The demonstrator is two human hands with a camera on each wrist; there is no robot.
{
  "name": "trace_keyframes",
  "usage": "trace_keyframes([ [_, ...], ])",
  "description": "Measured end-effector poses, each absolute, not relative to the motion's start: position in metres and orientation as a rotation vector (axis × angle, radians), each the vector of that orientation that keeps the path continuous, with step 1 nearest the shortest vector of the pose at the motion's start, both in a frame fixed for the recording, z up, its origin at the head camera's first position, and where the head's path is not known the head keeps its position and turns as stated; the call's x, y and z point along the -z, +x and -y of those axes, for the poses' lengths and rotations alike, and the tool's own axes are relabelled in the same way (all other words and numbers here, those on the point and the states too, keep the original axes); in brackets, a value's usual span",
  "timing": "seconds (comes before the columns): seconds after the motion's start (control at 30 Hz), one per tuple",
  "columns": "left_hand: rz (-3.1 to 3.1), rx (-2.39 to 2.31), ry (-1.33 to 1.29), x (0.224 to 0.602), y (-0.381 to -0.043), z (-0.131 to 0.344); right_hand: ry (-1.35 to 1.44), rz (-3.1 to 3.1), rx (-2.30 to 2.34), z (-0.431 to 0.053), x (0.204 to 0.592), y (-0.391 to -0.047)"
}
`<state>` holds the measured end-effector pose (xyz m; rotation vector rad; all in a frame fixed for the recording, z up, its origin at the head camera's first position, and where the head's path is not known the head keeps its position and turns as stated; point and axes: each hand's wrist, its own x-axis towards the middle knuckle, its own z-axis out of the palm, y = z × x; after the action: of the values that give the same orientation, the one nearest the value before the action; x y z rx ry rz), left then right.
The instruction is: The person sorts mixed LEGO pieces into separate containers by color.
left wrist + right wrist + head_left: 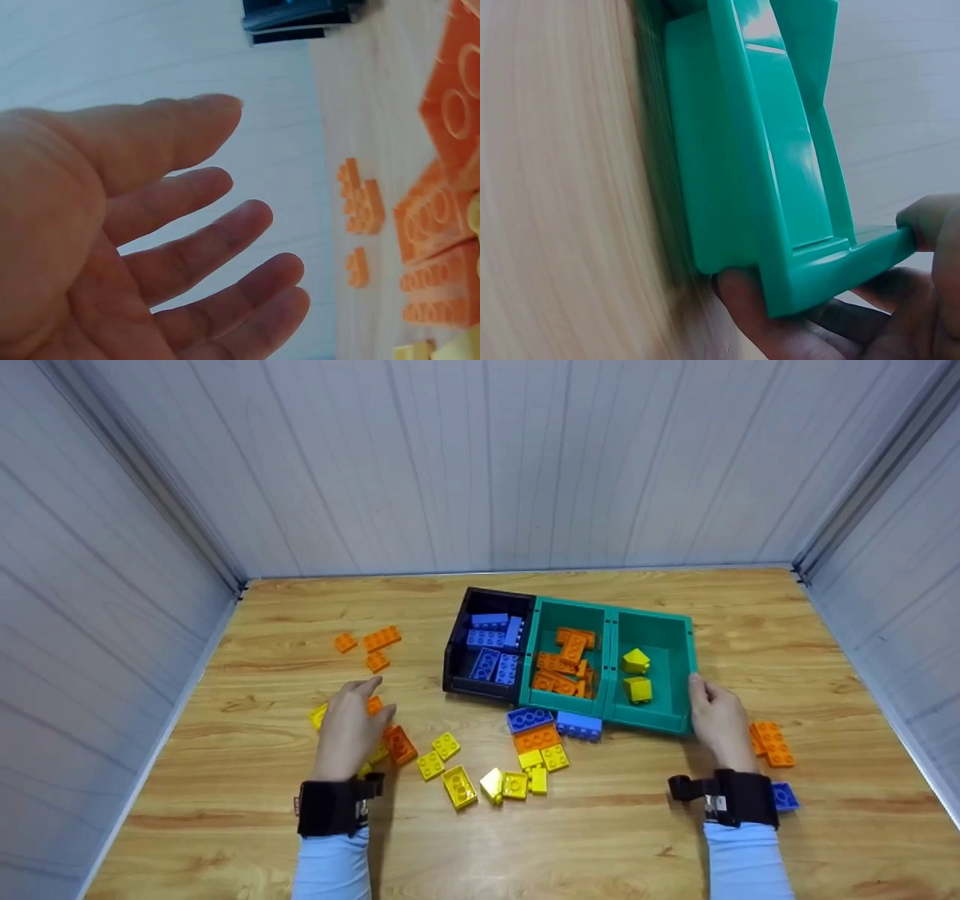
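Note:
My right hand grips the right wall of a green bin, thumb over the rim and fingers below, as the right wrist view shows. Two yellow bricks lie in this compartment. A second green compartment holds several orange bricks, and a black bin joined at the left holds several blue bricks. My left hand is over a group of orange and yellow bricks, fingers spread apart and nothing between them in the left wrist view. An orange brick lies beside it.
Loose orange bricks lie at the back left. Yellow bricks are scattered in front of the bins, with a blue brick against the front edge. Orange bricks and a blue brick lie by the right wrist. Pale walls surround the table.

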<state>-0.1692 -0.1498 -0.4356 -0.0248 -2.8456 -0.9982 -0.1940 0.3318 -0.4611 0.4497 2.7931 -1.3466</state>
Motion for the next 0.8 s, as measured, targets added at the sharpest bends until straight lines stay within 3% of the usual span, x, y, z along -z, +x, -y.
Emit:
trace_keyframes([
  [0.8,3.0,0.992,-0.029,0.455,-0.183,0.143,0.448,-2.755,1.32,-0.334,0.457,-0.196],
])
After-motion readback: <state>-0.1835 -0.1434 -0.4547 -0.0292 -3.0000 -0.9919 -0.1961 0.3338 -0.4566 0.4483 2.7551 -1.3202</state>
